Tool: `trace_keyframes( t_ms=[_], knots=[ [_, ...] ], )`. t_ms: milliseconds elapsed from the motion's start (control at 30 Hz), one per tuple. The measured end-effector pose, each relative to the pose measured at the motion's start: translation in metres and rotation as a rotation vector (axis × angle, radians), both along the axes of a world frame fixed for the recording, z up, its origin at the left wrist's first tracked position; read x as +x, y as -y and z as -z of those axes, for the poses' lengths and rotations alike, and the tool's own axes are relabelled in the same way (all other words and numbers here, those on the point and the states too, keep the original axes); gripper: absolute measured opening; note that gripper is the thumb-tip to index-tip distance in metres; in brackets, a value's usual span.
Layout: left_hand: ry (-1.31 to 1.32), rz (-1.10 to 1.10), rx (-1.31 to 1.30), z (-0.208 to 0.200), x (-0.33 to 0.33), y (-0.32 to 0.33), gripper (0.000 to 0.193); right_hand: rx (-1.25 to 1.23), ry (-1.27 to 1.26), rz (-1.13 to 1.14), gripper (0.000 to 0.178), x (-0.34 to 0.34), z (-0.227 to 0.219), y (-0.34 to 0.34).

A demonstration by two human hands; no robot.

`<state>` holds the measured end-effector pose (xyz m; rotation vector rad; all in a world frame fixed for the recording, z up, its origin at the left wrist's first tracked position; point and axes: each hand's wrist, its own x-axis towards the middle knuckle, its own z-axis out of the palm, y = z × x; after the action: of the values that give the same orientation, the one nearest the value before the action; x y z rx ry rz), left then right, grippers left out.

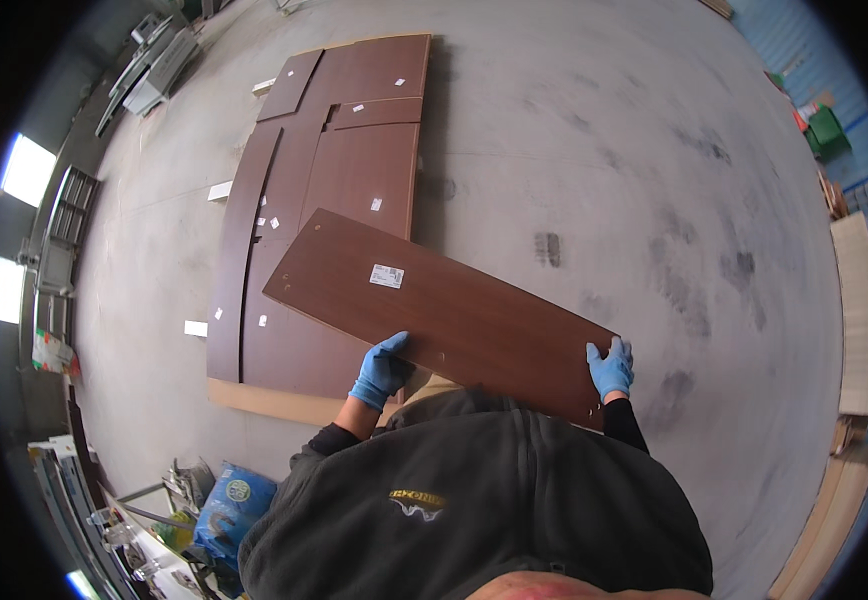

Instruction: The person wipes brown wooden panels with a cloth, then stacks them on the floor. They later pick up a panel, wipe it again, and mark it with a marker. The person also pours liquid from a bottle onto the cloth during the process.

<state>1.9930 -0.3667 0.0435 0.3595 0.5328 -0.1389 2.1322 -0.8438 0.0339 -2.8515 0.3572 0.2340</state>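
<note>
A long reddish-brown wooden panel (494,325) with a white label (387,276) is held slantwise in front of my body. My left hand (384,368), in a blue glove, grips its near long edge, left of the middle. At the panel's right end my right hand (611,367), also gloved in blue, is closed on the short edge, fingertips on the top face. The panel's far left end overlaps, in view, a low stack of brown panels (354,300) on the floor. Small white labels dot those panels.
Under the stack a light wooden base board (264,398) shows at the near side. A blue bag (234,510) lies by a cluttered cart at lower left. Long pale boards (856,310) and a green bin (828,133) stand along the right. The concrete floor (594,110) has dark smudges.
</note>
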Motion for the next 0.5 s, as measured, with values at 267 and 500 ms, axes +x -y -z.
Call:
trace_keyframes(
  t_ms=[267, 500],
  knots=[
    [0.026, 0.012, -0.024, -0.004, 0.317, -0.023, 0.032, 0.44, -0.142, 0.242, 0.071, 0.296, -0.002, 0.009],
    [0.084, 0.016, 0.055, 0.007, 0.602, -0.037, 0.029, 0.711, 0.109, 0.434, 0.052, 0.557, 0.034, 0.004]
  ],
)
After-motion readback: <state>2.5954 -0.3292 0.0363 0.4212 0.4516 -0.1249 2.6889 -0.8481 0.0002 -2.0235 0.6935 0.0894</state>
